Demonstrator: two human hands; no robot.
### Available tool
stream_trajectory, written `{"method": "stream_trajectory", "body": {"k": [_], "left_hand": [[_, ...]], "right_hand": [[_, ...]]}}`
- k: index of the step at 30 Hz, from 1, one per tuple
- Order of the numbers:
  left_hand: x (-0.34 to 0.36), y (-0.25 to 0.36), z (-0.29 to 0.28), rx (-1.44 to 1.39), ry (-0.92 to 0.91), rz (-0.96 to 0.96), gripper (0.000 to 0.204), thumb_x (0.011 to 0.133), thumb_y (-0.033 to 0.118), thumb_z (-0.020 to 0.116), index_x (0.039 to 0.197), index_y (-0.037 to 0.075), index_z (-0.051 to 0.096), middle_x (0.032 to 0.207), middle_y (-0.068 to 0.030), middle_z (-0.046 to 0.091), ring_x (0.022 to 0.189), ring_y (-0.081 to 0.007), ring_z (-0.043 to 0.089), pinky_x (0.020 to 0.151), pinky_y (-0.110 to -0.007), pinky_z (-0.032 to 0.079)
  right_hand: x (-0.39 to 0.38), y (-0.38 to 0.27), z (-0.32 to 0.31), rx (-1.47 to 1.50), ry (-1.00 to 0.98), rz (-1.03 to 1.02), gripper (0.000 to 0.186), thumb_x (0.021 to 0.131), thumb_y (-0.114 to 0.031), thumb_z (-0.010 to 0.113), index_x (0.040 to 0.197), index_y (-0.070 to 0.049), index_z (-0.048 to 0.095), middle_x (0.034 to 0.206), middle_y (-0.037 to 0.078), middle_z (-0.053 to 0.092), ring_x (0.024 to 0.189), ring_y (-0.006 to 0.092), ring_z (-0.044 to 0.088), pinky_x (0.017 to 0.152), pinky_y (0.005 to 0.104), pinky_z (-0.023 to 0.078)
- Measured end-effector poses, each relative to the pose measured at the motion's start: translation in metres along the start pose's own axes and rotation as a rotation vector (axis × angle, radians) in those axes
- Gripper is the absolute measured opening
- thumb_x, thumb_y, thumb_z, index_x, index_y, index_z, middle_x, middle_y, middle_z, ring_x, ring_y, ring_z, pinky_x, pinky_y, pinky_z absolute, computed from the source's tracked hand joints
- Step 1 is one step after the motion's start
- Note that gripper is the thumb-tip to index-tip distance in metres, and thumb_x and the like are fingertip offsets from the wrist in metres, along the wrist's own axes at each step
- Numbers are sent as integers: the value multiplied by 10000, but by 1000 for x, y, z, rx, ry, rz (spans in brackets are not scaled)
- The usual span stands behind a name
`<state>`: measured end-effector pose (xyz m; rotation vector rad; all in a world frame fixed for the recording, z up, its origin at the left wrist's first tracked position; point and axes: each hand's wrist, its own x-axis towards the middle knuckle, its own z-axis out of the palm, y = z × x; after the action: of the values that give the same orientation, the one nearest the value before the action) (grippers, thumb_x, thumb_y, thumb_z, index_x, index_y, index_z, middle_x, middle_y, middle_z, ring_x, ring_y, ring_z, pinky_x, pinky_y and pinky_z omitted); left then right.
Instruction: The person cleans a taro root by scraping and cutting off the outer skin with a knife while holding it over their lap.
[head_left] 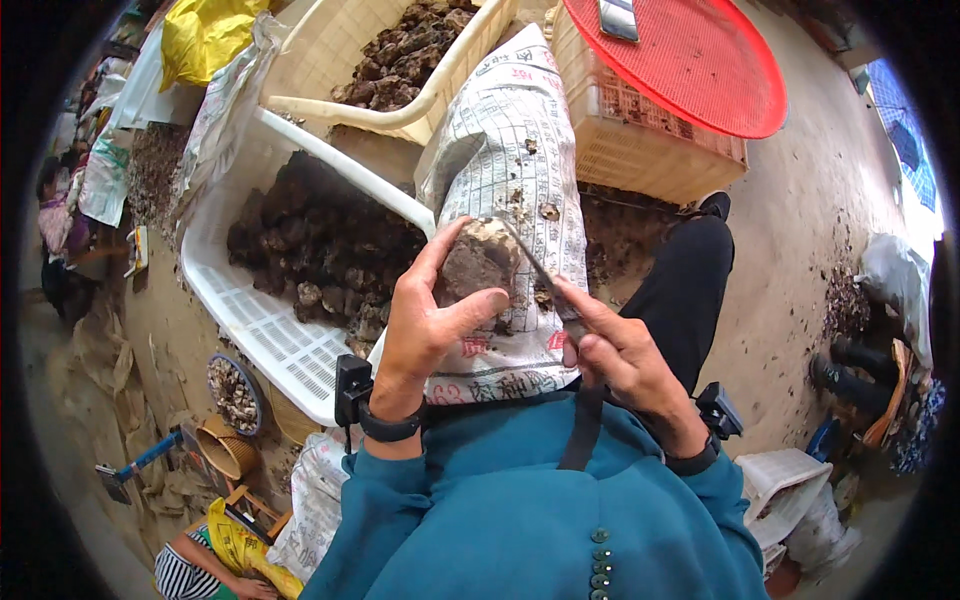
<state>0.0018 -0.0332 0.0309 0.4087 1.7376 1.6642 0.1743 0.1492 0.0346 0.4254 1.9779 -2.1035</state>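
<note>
My left hand (420, 318) grips a rough brown lump (480, 268) with a pale, partly bared top; its exact kind I cannot tell. In my right hand (628, 357) is a knife (532, 258), its dark, narrow blade slanting up to the lump's pale upper right edge. Both hands are above a white printed woven sack (500, 130) spread over my lap. Small brown and pale scraps lie on the sack.
Left of the sack is a white plastic crate (270, 340) heaped with dark lumps. Behind it stands a cream crate (295, 65) with more lumps. A red mesh tray (690, 75) with a phone (618, 18) on it tops another crate (640, 150). Someone's striped sleeve (185, 572) shows lower left.
</note>
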Motion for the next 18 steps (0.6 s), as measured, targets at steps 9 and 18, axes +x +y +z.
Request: {"method": "stream_trajectory", "body": {"k": [9, 18], "left_hand": [[8, -9, -9, -207, -21, -66, 695, 774, 150, 765, 1379, -79, 510, 1192, -119, 664, 1066, -163, 627, 990, -299, 470], [9, -13, -6, -216, -17, -40, 723, 748, 147, 704, 1401, -73, 486, 1223, -116, 649, 1097, -166, 617, 1012, -305, 456]], "right_hand": [[12, 6, -5, 518, -162, 138, 739, 1002, -430, 493, 1607, -114, 210, 855, 128, 665, 543, 125, 537, 525, 252, 447], [20, 13, -9, 727, -263, 171, 790, 995, -439, 529, 1613, -116, 160, 855, 199, 668, 472, 152, 514, 479, 269, 427]]}}
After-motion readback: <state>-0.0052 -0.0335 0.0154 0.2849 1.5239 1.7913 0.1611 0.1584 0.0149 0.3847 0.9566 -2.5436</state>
